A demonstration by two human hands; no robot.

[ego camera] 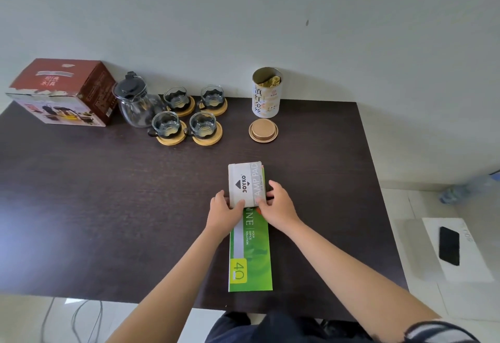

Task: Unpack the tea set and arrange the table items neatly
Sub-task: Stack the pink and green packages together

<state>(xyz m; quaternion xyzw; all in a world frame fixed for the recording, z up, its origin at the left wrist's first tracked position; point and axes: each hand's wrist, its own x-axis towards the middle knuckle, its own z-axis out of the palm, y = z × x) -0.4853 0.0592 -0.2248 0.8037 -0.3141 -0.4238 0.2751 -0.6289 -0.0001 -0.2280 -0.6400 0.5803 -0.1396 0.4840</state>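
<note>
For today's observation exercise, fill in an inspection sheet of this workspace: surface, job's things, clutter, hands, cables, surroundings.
Surface: dark wood-grain table, set against a pale wall.
Job's things: glass teapot beside four glass cups on round wooden coasters, in two rows; red tea set box at the far left; open tea tin with its gold lid lying in front.
Clutter: grey stamp pad box lying on a green booklet.
Hands: left hand and right hand each have a grip on the stamp pad box's near end.
Cables: thin cables on the floor below the table's near edge.
Surroundings: black phone on white paper at the right; plastic bottle on the floor.
</note>
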